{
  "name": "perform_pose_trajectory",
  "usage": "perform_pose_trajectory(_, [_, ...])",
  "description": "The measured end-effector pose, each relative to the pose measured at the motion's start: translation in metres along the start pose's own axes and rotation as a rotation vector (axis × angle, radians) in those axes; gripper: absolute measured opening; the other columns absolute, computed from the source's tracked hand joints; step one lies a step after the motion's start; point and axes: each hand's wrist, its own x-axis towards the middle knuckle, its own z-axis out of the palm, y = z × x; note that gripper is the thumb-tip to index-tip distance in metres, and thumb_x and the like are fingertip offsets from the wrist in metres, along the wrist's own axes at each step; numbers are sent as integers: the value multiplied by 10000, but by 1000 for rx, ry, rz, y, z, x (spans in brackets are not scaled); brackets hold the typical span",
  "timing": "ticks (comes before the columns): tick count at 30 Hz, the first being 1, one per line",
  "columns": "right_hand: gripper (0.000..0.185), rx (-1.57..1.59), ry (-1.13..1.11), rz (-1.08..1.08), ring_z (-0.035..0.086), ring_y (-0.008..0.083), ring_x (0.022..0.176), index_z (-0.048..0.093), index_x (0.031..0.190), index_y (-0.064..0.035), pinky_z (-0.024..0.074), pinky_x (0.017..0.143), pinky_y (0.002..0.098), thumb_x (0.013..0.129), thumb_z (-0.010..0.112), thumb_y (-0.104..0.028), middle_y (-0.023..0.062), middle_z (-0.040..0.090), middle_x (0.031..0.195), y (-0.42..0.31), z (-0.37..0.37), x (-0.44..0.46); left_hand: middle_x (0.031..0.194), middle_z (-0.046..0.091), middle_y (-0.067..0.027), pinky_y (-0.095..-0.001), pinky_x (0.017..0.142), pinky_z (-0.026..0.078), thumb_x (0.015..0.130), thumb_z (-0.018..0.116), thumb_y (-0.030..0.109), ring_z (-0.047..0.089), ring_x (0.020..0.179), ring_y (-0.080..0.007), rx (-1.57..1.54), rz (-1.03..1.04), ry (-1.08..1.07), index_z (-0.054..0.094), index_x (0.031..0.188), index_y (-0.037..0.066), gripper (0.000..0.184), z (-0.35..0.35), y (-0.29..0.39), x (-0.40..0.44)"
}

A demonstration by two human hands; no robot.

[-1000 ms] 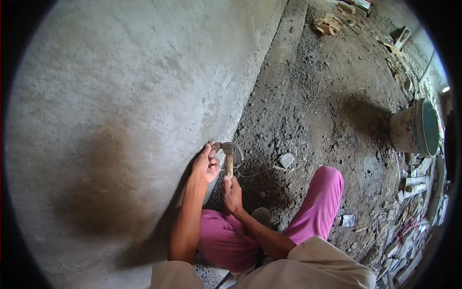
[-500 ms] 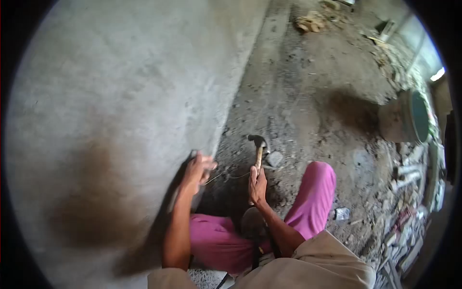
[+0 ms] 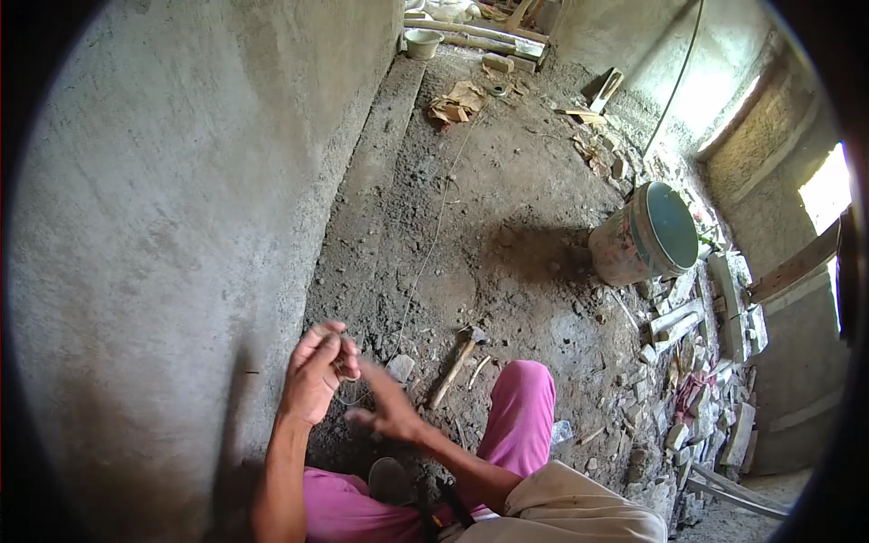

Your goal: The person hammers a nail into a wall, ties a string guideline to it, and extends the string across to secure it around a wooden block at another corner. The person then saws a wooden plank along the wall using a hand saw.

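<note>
My left hand is raised close to the wall, its fingers curled together in a pinch. A thin string runs along the dirt floor toward it and loops just below the fingers; the pinched part is hidden. To its right, my right hand is smeared by motion, with fingers stretched out and nothing in them. A claw hammer with a wooden handle lies on the ground beyond the right hand. Near it is a grey stone. A small nail sticks out of the wall, left of my left hand.
The grey plastered wall rises on my left. A large bucket lies tilted at the right. Broken rubble lines the right side. Farther off are crumpled brown paper and a small bucket.
The hammer has left my right hand and now lies on the ground. My right hand has opened and moved toward my left hand. The view has tilted up, showing more of the room.
</note>
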Motion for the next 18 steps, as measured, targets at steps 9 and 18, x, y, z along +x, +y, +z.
perform_pose_trajectory(9, [270, 562, -316, 101, 564, 88, 680, 694, 1097, -65, 488, 663, 266, 994, 580, -287, 2, 672, 887, -77, -81, 53, 879, 602, -33, -273, 743, 487, 1006, 437, 75, 559, 791, -104, 1085, 589, 613, 638, 1133, 31, 242, -36, 60, -97])
perform_pose_trajectory(18, [324, -89, -440, 41, 584, 211, 621, 742, 1035, -107, 497, 633, 372, 900, 683, -395, 155, 642, 710, -58, 33, 172, 816, 651, -97, -304, 688, 468, 976, 559, 213, 589, 731, -148, 1255, 238, 719, 645, 1166, 61, 258, -123, -14, -155])
